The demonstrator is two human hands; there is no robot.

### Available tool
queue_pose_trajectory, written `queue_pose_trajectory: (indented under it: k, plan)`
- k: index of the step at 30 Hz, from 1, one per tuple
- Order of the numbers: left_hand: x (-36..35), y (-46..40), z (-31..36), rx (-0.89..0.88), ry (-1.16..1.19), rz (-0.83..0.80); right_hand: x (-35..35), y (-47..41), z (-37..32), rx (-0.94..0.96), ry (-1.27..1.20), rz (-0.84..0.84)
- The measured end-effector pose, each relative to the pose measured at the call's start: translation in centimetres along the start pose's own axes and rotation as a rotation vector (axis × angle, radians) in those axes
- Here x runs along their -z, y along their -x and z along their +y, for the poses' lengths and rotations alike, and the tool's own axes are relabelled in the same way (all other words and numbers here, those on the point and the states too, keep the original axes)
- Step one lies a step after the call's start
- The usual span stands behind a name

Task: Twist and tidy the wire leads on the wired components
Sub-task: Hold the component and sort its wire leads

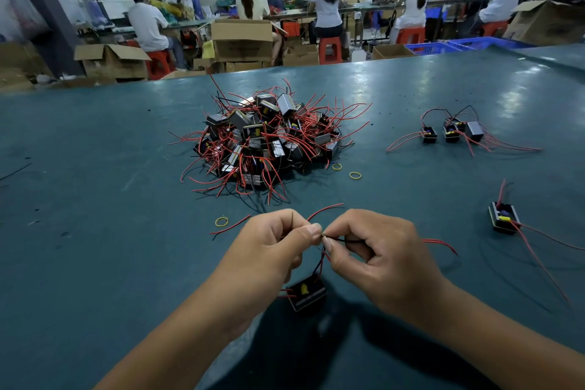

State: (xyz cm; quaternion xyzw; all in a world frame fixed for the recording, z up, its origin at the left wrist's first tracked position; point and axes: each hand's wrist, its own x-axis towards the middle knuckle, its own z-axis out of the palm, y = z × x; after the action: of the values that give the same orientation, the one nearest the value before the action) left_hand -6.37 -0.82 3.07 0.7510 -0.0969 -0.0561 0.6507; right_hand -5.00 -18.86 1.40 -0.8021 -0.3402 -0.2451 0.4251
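Observation:
A small black wired component [307, 293] with a yellow part hangs just above the teal table [95, 199], below my hands. Its red and black wire leads [322, 258] rise to my fingertips. My left hand [272, 250] pinches the leads between thumb and forefinger. My right hand [376, 260] pinches a black lead [343, 240] right beside it, fingertips almost touching. Loose red lead ends stick out behind and to either side of my hands. A big pile of wired components [266, 139] with tangled red leads lies in the middle of the table.
Three components [452, 131] lie at the far right, another single component [504, 218] at the right. Yellow rubber bands [221, 221] lie near the pile and my left hand. Beyond the table's far edge, people sit on red stools among cardboard boxes [242, 39].

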Motion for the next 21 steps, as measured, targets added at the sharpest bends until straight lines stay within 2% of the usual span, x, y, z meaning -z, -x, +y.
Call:
queue_pose_trajectory:
  k: [7,11,21]
  plan:
    - [0.8,-0.5,-0.2,-0.068,-0.003,-0.017,-0.1,0.1,0.0,-0.086,-0.067,0.045]
    - [1.2,-0.7,-0.7,-0.111,-0.145,-0.077,0.0,0.1,0.2,-0.17,-0.148,0.028]
    - [1.5,-1.0,-1.4,-0.126,-0.102,-0.183,0.0,0.1,0.6,-0.247,-0.256,-0.001]
